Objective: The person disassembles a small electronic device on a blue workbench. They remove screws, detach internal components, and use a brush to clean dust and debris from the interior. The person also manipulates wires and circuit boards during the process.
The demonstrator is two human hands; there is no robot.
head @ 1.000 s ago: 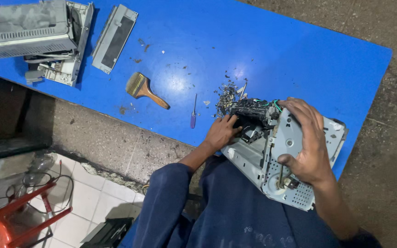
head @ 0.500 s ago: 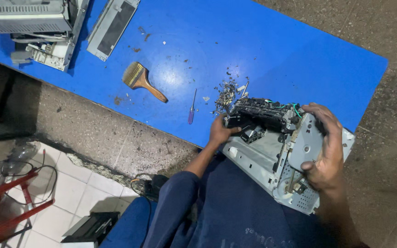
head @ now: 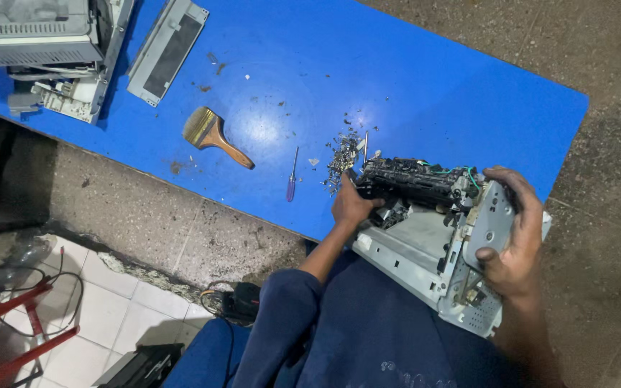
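Grey metal and plastic printer chassis (head: 425, 251) propped on the lap at the near right, its black inner assembly (head: 411, 179) tilted up against the near edge of the blue table (head: 411, 79), presumably to steady it for both hands. Left hand (head: 352, 205) closed around the left end of the black assembly, fingers curled tight; right hand (head: 515, 241) wrapped over the pale side plate (head: 490, 223) at the right, thumb below. Lying free on the table, apart from both hands: a small screwdriver (head: 292, 176), a wooden-handled brush (head: 213, 134), a heap of debris (head: 343, 154), a grey panel (head: 167, 52) and another dismantled machine (head: 44, 50) at the far left.
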